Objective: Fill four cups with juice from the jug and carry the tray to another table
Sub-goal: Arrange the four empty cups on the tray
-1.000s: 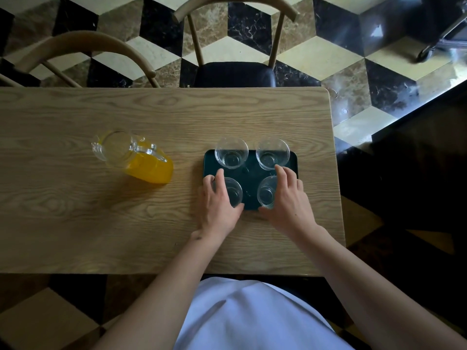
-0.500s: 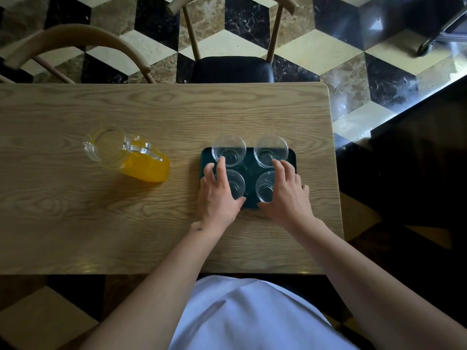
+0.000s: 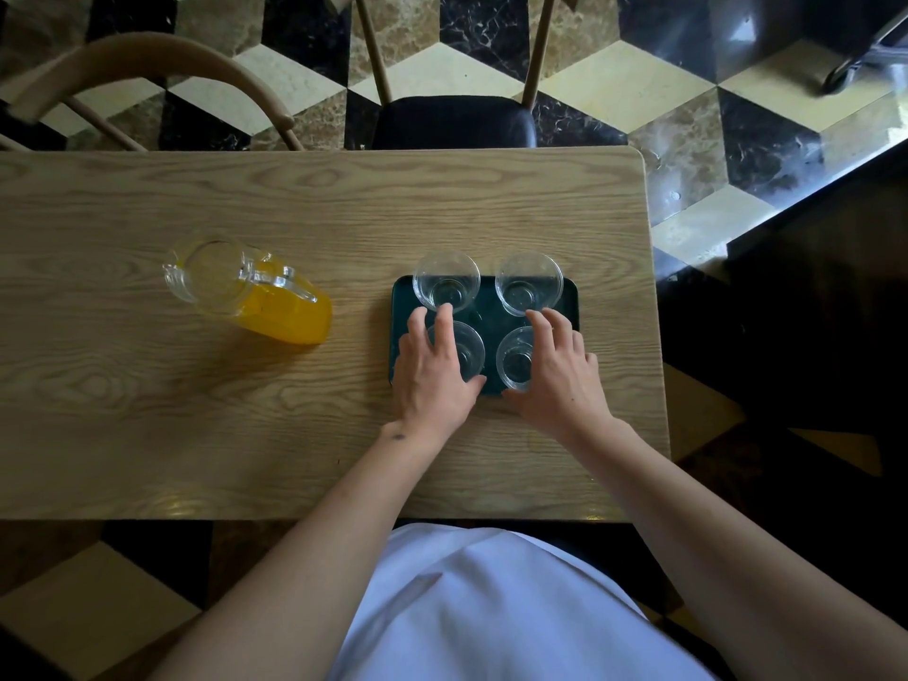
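Observation:
A dark green tray [image 3: 570, 297] lies on the right part of the wooden table [image 3: 295, 213] and carries several clear empty cups. The far-left cup [image 3: 446, 278] and far-right cup [image 3: 528, 282] stand free. My left hand [image 3: 432, 371] spans the near-left cup [image 3: 469, 353] from above, fingers past its far rim, thumb at its near side. My right hand [image 3: 560, 371] wraps round the near-right cup [image 3: 516, 358] the same way. A glass jug [image 3: 255, 292] holding orange juice stands to the left of the tray, apart from both hands.
Two wooden chairs stand at the far side, one with a black seat [image 3: 452, 122] and one with a curved back [image 3: 147, 66] at the left. The table's right edge [image 3: 656, 307] lies close to the tray. A patterned tile floor surrounds the table.
Both hands have slid a little farther onto the tray, so their fingers now reach the far sides of the two near cups. Jug and far cups have not moved.

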